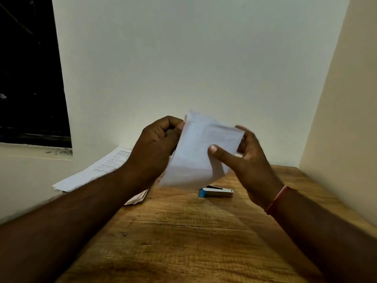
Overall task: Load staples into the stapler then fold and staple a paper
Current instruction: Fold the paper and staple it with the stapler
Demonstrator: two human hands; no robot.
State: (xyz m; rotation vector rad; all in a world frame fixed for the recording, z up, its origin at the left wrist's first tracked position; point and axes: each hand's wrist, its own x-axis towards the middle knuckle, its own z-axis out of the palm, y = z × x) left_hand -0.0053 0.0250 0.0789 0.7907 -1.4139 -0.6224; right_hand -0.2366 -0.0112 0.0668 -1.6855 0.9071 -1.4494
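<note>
I hold a folded white paper (193, 152) up in the air above the wooden table (183, 231), between both hands. My left hand (155, 146) pinches its upper left edge, where a small staple shows. My right hand (244, 158) grips the right side, thumb pressed on the front. The paper is slightly blurred. Below it, a small silver stapler (217, 192) with a blue end lies on the table, untouched.
A stack of printed sheets (95, 170) lies at the table's left back corner, partly over the edge. White walls close in behind and on the right. A dark window (30, 74) is at the far left.
</note>
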